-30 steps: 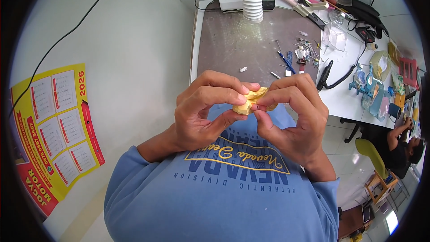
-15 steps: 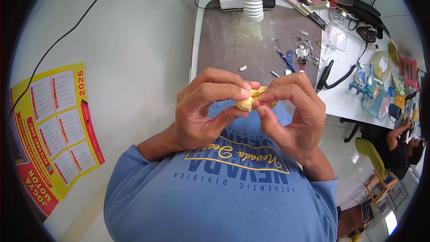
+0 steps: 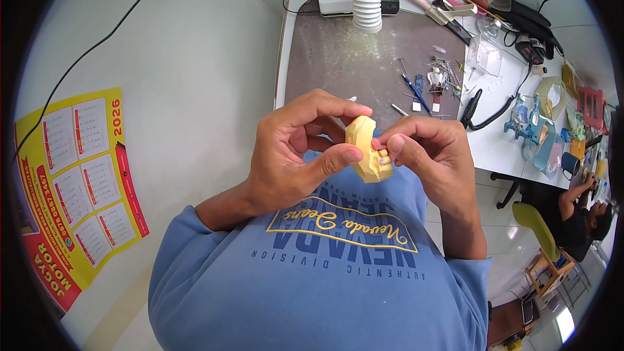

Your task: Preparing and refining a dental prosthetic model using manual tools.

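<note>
A yellow plaster dental model is held up in front of my chest, its flat base toward my left hand and its row of teeth facing right. My left hand is closed on it, fingers at the upper edge and thumb against the base. From the other side my right hand pinches at the teeth with bent index finger and thumb. Those fingertips partly cover the tooth row, and whether something small is between them cannot be made out. One tooth shows a small bluish-purple patch.
Beyond my hands is a brown-topped bench with a white ribbed hose over it. Several thin hand tools and a blue pen-like tool lie right of centre. A coiled cord crosses the white side table. Far right sits another person.
The dental model has been turned from lying low between my fingers to standing on edge, its base toward my left hand and teeth visible. My right fingers have shifted to the tooth side.
</note>
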The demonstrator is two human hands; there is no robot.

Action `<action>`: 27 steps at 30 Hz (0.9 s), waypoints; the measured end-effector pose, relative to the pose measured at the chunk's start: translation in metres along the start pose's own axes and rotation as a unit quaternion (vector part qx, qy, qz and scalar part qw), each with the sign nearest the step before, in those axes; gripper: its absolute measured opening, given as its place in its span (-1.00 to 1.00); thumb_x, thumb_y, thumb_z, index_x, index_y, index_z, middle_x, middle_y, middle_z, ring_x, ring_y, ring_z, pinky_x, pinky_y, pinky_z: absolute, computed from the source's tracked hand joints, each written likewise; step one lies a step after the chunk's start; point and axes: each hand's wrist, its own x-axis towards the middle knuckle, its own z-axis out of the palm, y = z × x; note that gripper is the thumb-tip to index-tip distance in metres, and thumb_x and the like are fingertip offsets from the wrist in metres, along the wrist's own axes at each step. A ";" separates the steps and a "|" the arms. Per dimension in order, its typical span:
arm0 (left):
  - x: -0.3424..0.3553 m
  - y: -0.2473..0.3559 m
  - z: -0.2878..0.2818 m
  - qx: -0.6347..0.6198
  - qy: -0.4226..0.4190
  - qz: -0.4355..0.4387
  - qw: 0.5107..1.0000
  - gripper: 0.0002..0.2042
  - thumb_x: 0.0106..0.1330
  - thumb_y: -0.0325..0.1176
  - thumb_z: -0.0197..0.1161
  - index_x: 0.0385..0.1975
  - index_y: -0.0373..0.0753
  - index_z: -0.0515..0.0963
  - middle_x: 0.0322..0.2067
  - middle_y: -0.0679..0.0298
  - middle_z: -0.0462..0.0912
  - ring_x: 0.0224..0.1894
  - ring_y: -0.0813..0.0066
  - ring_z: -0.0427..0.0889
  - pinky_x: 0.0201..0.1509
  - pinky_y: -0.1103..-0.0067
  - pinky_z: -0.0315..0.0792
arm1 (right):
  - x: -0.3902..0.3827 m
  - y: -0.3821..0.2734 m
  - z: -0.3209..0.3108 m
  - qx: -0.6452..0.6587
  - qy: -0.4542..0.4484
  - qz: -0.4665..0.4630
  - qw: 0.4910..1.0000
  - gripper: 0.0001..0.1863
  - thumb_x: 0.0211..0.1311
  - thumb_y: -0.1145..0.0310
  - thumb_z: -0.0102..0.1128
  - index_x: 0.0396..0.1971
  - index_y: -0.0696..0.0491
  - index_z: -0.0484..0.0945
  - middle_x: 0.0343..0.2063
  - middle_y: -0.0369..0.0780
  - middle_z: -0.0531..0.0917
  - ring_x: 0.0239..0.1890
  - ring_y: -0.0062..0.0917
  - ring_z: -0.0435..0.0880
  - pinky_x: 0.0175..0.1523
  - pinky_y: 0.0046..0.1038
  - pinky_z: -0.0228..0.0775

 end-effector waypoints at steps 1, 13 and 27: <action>0.000 0.000 0.000 -0.007 0.003 -0.005 1.000 -0.63 0.22 -0.45 0.37 -0.01 -0.42 0.51 -0.13 0.18 0.55 -0.14 0.47 0.65 -0.07 0.60 0.58 | 0.000 0.000 0.000 0.008 -0.002 0.008 1.000 -0.82 0.30 0.43 0.21 -0.31 0.25 0.67 -0.38 -0.20 0.72 -0.33 -0.69 0.63 -0.20 -0.62 0.48; -0.002 0.002 0.001 0.020 0.009 0.019 1.000 -0.57 0.24 -0.30 0.37 0.01 -0.45 0.50 -0.15 0.15 0.50 -0.15 0.48 0.62 -0.06 0.59 0.62 | -0.001 0.000 0.000 0.009 -0.005 0.003 1.000 -0.85 0.27 0.49 0.21 -0.32 0.26 0.67 -0.37 -0.18 0.72 -0.31 -0.66 0.64 -0.19 -0.61 0.49; 0.000 -0.002 -0.001 0.067 -0.001 0.069 0.995 -0.61 0.17 -0.35 0.41 -0.03 -0.39 0.55 -0.15 0.12 0.52 -0.13 0.40 0.63 -0.07 0.54 0.65 | 0.004 0.009 0.007 -0.013 0.015 -0.009 1.000 -0.85 0.10 0.48 0.35 -0.36 0.22 0.62 -0.44 -0.26 0.66 -0.42 -0.70 0.60 -0.27 -0.65 0.45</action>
